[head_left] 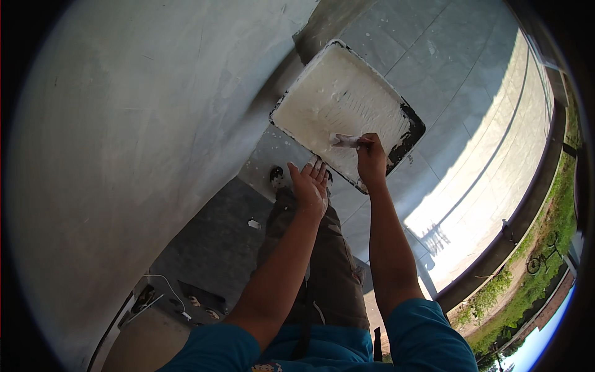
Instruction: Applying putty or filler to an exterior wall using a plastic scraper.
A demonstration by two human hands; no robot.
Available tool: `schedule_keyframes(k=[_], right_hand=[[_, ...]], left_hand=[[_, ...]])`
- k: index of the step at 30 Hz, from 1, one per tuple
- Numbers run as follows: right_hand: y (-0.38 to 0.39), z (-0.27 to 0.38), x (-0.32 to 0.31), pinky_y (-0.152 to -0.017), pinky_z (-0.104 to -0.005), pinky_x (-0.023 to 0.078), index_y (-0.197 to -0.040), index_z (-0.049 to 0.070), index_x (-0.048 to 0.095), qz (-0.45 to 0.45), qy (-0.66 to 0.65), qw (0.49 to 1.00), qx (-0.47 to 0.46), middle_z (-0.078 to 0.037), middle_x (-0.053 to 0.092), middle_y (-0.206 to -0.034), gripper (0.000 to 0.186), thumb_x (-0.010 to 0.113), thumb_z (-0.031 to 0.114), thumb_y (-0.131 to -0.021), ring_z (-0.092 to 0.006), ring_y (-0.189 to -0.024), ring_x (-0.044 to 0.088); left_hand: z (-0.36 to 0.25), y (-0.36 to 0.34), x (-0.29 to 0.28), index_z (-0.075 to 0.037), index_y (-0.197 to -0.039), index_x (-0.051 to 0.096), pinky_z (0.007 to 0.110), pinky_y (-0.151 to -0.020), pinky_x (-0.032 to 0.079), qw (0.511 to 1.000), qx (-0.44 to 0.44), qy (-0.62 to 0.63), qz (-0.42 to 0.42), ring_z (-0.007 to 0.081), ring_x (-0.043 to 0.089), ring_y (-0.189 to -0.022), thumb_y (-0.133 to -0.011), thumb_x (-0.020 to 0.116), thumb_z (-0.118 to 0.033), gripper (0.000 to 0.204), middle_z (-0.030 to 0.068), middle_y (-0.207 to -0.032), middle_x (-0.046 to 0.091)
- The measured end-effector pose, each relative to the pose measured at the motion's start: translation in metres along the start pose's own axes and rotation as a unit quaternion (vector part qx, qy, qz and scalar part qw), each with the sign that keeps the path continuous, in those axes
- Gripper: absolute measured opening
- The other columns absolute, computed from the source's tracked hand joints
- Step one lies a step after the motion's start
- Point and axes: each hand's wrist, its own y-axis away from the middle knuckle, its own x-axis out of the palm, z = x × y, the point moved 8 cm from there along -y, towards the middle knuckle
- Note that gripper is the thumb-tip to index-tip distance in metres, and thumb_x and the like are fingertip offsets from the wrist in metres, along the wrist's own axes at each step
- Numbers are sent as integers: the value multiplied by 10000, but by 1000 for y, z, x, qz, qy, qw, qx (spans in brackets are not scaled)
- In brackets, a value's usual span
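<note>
Gripping a small flat-ended tool (345, 141), the right hand (372, 165) has its fingers wrapped around the handle, leaving the whitened end clear on the left. Brush or scraper? Too coated to tell! That grip, close behind the working end, probably gives firm control of the tip.

And here's the left hand (312, 191): palm turned up, fingers long and only slightly parted, nothing in it, white smears across the skin. Its fingertips are right by the near edge of the black paint tray (409, 133); whether they touch the rim, I cannot tell. Held flat and low like that, it may well serve as a catch for drips.

What a spread of white paint (338, 102) in that tray, ridged toward the right, with the bare black corner showing! The tool is over the tray's near right side, likely so that any drops land inside. The tray sits ahead of the 2 shoes (277, 178), within easy reach, angled beside the pale wall (142, 124). What supports it is hidden, but grey floor tiles (458, 68) show around it, white specks and all.
</note>
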Motion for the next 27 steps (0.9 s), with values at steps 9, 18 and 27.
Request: schedule_keyframes(k=[9,18,27], right_hand=[[4,-6,-10,-791,-332,536,-1127,25,640,-21,44,999,6,-105,728,-974,218,572,85,-930,-199,-848,687],[11,-44,1,-723,-371,536,-1124,13,630,-2,-296,942,161,-99,686,-975,235,587,78,-902,-210,-809,660],[36,-13,-4,-706,-362,491,-1161,104,611,55,-532,828,169,-60,670,-1033,259,553,53,-913,-207,-897,656]], left_hand=[[0,0,3,96,-1617,248,446,-1294,182,1000,1,-2,2,362,304,-1571,-1023,239,-786,1063,253,-1687,304],[-1,2,1,95,-1615,258,438,-1289,188,1000,3,-13,11,358,313,-1569,-1027,231,-782,1056,243,-1685,317],[-14,14,4,84,-1613,275,443,-1294,197,1000,7,-11,0,352,316,-1569,-1030,225,-777,1041,243,-1685,316]])
